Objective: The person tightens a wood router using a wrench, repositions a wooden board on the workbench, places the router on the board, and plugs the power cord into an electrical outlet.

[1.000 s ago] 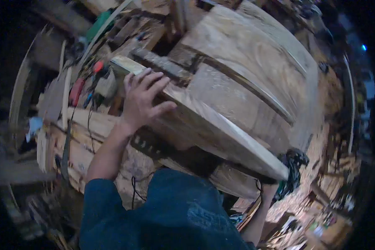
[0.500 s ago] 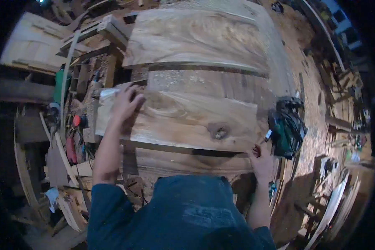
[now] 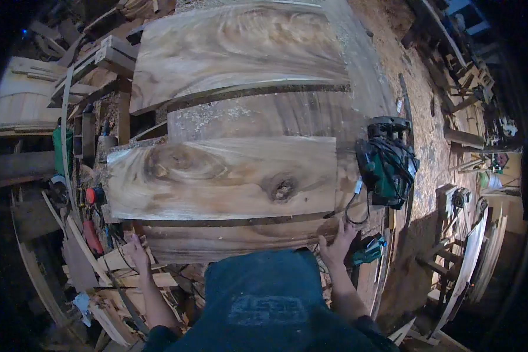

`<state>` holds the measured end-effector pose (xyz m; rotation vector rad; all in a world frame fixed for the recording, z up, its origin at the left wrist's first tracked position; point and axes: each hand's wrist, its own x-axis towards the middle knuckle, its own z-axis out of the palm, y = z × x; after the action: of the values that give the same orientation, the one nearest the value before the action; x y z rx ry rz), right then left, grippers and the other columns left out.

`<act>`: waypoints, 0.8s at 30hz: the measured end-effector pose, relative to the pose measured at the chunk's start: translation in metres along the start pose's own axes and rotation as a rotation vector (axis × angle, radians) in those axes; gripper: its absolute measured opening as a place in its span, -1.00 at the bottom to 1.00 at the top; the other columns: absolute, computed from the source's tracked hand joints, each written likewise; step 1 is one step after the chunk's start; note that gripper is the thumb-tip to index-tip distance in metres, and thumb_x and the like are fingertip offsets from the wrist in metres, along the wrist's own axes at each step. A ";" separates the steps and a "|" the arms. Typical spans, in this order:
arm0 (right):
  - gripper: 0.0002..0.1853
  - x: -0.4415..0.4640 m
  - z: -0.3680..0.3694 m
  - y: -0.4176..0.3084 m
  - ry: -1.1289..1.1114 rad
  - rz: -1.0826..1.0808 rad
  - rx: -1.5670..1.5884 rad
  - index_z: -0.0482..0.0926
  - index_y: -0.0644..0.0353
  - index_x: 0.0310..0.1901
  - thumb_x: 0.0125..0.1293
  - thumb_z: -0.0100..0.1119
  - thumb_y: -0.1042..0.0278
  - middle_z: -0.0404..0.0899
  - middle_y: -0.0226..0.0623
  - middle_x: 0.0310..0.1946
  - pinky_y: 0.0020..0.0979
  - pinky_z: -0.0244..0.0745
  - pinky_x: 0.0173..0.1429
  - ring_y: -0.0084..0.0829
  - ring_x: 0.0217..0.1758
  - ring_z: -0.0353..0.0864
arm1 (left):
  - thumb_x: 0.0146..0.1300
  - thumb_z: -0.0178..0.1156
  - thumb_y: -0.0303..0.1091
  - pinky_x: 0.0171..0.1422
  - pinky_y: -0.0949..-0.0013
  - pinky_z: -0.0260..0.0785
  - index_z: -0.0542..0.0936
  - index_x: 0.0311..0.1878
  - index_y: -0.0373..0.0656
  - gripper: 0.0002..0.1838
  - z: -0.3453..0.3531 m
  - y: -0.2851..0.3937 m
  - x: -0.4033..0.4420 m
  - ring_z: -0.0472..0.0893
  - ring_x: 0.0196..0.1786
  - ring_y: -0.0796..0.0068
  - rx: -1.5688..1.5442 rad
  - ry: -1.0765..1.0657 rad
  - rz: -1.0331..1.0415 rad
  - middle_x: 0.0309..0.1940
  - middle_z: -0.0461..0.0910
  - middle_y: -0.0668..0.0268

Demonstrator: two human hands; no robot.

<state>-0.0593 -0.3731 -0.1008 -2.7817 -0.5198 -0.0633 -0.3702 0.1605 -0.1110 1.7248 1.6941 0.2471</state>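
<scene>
A wooden board with a dark knot (image 3: 229, 182) lies flat across the bench in front of me. A lower plank (image 3: 217, 242) runs along its near side. My left hand (image 3: 138, 255) is open beside the left end of that plank, apart from the knotted board. Near the plank's right end, my right hand (image 3: 337, 245) is also open, its thumb and fingers spread; whether it touches the wood I cannot tell. Neither hand holds anything. Just beyond the right hand sits a green power tool (image 3: 387, 170) with its black cord bundled on top.
Farther back lies a wider board (image 3: 240, 53) with swirling grain. Between the boards, a bench plank (image 3: 264, 114) carries wood shavings. A small green tool (image 3: 368, 249) is by my right wrist. Red-handled tools (image 3: 92, 236) and wood scraps crowd the left.
My left hand has come off the knotted board's top and moved down toward me. The right hand has left the board's near right corner. The view has shifted, and the boards appear farther left.
</scene>
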 end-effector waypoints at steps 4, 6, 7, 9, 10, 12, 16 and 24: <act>-0.16 0.017 0.017 -0.014 0.085 -0.022 0.000 0.37 0.21 0.35 0.19 0.19 -0.26 0.19 0.21 0.39 0.21 -0.24 0.54 0.21 0.49 0.07 | 0.55 -0.22 0.18 0.38 0.26 0.25 0.44 0.31 -0.43 -0.25 0.021 -0.001 -0.010 0.50 0.26 0.11 0.154 -0.029 -0.041 0.22 0.53 -0.08; -0.19 0.024 0.022 -0.018 0.076 -0.028 0.063 0.40 0.19 0.33 0.16 0.25 -0.20 0.20 0.22 0.38 0.23 -0.19 0.53 0.23 0.49 0.07 | 0.54 -0.34 0.26 0.37 0.18 0.25 0.44 0.29 -0.45 -0.17 0.030 -0.016 -0.002 0.50 0.28 0.02 0.135 -0.037 -0.018 0.21 0.53 -0.14; -0.21 0.029 0.023 -0.021 0.020 -0.006 0.092 0.41 0.18 0.33 0.14 0.30 -0.13 0.20 0.22 0.38 0.24 -0.14 0.53 0.25 0.49 0.06 | 0.53 -0.34 0.27 0.36 0.15 0.26 0.45 0.28 -0.46 -0.15 0.028 -0.005 0.002 0.50 0.27 -0.01 0.094 -0.022 -0.031 0.20 0.54 -0.16; -0.23 0.046 0.021 -0.027 0.003 -0.008 0.126 0.43 0.17 0.31 0.11 0.35 -0.06 0.19 0.22 0.39 0.24 -0.06 0.52 0.29 0.50 0.05 | 0.51 -0.35 0.31 0.32 0.09 0.27 0.46 0.25 -0.49 -0.11 0.031 0.025 0.007 0.51 0.24 -0.08 0.002 -0.007 -0.049 0.16 0.55 -0.20; -0.24 0.060 0.021 -0.035 0.035 -0.042 0.136 0.43 0.18 0.30 0.11 0.36 -0.05 0.19 0.22 0.40 0.23 -0.04 0.51 0.29 0.49 0.05 | 0.50 -0.35 0.33 0.29 0.06 0.29 0.49 0.20 -0.51 -0.09 0.032 0.035 0.013 0.53 0.20 -0.12 0.098 0.018 -0.132 0.11 0.57 -0.22; -0.24 0.087 0.019 -0.054 0.069 -0.074 0.107 0.43 0.21 0.29 0.11 0.37 -0.04 0.20 0.19 0.40 0.20 0.02 0.50 0.32 0.48 0.07 | 0.48 -0.34 0.36 0.23 0.00 0.31 0.54 0.11 -0.54 -0.05 0.033 0.059 0.035 0.56 0.12 -0.20 0.277 0.085 -0.287 0.02 0.61 -0.25; -0.21 0.132 0.036 -0.065 0.117 -0.065 0.166 0.40 0.17 0.33 0.13 0.38 -0.08 0.20 0.24 0.39 0.25 0.02 0.48 0.31 0.49 0.05 | 0.44 -0.33 0.40 0.15 -0.05 0.34 0.60 -0.09 -0.57 -0.01 0.052 0.076 0.066 0.58 0.00 -0.26 0.196 0.268 -0.017 -0.13 0.64 -0.27; -0.16 0.208 0.014 -0.092 -0.099 0.157 0.139 0.24 0.16 0.46 0.22 0.32 -0.05 0.10 0.21 0.47 0.06 0.01 0.55 0.11 0.58 0.00 | 0.51 -0.27 0.30 0.29 0.14 0.30 0.49 0.11 -0.52 -0.14 0.061 0.094 0.137 0.50 0.12 0.17 -0.551 0.135 -0.009 0.05 0.53 -0.04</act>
<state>0.1016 -0.2159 -0.0664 -2.6880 -0.3145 0.1407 -0.2423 0.2773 -0.1458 1.3095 1.5362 0.7636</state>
